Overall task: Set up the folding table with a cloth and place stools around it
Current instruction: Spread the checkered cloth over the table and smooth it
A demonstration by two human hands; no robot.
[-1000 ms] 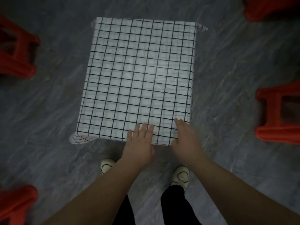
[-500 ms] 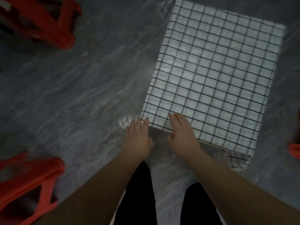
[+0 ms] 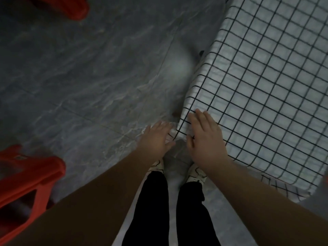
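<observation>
Floor: grey marbled tile (image 3: 79,82), dimly lit.
Near stool: red (image 3: 26,174), lower left, well apart from the table.
Left hand: (image 3: 156,139) fingers straight, holding nothing, over the cloth's hanging corner.
Right hand: (image 3: 204,139) flat, fingers straight, pressing the table's near corner.
Cloth: checked (image 3: 266,86), spread over the folding table.
Far stool: red (image 3: 71,8), upper left.
Progress: cloth laid, being smoothed; the stools probably need drawing in.
Change: both hands have moved along the near edge to its left corner.
</observation>
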